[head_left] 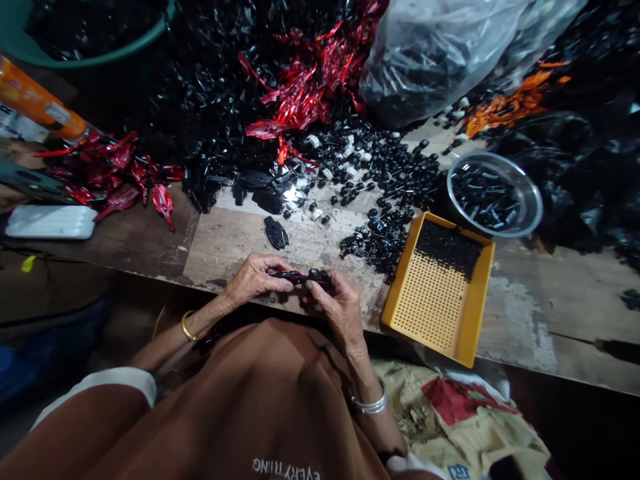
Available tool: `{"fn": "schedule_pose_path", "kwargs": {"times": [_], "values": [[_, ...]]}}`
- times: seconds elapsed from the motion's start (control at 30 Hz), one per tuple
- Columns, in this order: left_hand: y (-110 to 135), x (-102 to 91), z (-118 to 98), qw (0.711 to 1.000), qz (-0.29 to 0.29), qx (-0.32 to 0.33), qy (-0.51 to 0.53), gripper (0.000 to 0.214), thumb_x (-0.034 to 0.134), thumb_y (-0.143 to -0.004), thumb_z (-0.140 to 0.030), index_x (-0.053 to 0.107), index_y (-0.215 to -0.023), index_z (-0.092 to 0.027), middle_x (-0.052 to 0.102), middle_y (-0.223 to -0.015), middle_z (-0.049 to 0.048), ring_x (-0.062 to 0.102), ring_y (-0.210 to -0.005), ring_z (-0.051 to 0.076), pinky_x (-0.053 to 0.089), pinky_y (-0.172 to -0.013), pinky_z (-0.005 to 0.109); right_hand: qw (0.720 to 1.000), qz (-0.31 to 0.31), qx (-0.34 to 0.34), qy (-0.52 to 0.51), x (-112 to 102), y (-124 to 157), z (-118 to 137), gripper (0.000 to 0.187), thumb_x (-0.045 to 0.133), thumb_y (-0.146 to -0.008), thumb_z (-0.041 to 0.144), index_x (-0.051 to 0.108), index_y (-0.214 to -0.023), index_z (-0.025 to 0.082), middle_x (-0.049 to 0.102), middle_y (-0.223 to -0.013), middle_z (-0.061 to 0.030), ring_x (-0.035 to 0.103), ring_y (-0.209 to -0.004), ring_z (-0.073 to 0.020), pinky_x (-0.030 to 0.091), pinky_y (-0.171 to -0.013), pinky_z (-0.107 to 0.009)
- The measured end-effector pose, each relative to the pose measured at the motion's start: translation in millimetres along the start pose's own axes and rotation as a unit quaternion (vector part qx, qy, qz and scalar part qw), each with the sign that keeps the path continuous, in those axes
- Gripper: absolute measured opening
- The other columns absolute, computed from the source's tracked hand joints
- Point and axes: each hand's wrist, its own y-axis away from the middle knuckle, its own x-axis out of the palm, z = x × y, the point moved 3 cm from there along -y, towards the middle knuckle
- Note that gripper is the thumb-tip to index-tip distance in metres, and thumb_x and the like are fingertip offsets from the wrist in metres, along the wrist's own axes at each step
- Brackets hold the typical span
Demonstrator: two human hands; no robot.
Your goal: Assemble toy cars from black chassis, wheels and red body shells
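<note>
Near the table's front edge I hold a small red and black toy car (pixel 299 277) level between both hands. My left hand (pixel 255 279) pinches its left end between thumb and fingers. The fingers of my right hand (pixel 341 303) close around the other end, where a black wheel shows on top. Part of the car is hidden by my fingers. Just beyond my left hand lies a black plastic chassis plate (pixel 277 233). Further back are loose wheels on axles (pixel 390 167), and a heap of red car bodies (pixel 305 93).
Right of my hands stands a yellow perforated tray (pixel 395 287) with small black parts. Behind it is a clear round tub (pixel 535 200) of dark pieces. A plastic bag (pixel 435 60), orange parts (pixel 515 103), more red bodies (pixel 120 173) and a green basin (pixel 100 60) surround the work area.
</note>
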Motion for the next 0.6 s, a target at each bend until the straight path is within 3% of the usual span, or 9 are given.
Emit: {"fn": "schedule_pose_path", "kwargs": {"times": [0.17,0.3,0.47,0.6], "values": [[0.0,-4.1,-0.7,0.999,0.008,-0.032,0.01,0.02,0.073,-0.05,-0.02,0.071,-0.069,-0.014,0.061,-0.055,-0.0021,0.05,-0.052,0.01,0.037,-0.051,0.022,0.998,0.02,-0.013,0.056,-3.7,-6.1,0.3,0.027,0.066,-0.071,0.046,0.058,-0.069,0.019,0.06,-0.06,0.0016,0.055,-0.055,-0.0127,0.044,-0.048,-0.022],[-2.4,-3.6,2.5,0.998,0.025,-0.059,0.028,0.022,0.075,-0.047,-0.021,0.071,-0.067,-0.013,0.059,-0.052,-0.0027,0.046,-0.049,0.009,0.031,-0.047,0.021,0.997,0.037,0.066,-0.007,3.0,-3.4,1.3,0.028,0.064,-0.071,0.045,0.056,-0.068,0.019,0.061,-0.059,0.0015,0.055,-0.05,-0.0123,0.043,-0.044,-0.023],[-6.0,1.1,3.7,0.995,0.037,-0.074,0.051,0.024,0.074,-0.046,-0.022,0.072,-0.068,-0.013,0.062,-0.055,-0.001,0.049,-0.049,0.01,0.031,-0.046,0.021,0.996,-0.012,0.082,-0.022,4.7,-0.3,4.5,0.027,0.066,-0.07,0.042,0.053,-0.064,0.018,0.059,-0.057,0.0026,0.052,-0.047,-0.0099,0.041,-0.043,-0.02],[-9.5,0.3,3.7,0.995,0.037,-0.075,0.051,0.024,0.074,-0.044,-0.021,0.072,-0.067,-0.013,0.059,-0.051,-0.0025,0.044,-0.046,0.008,0.028,-0.045,0.021,0.987,0.04,0.122,-0.093,5.9,0.5,3.9,0.031,0.07,-0.068,0.046,0.054,-0.07,0.019,0.061,-0.061,0.0024,0.056,-0.05,-0.0117,0.044,-0.045,-0.022]]}}
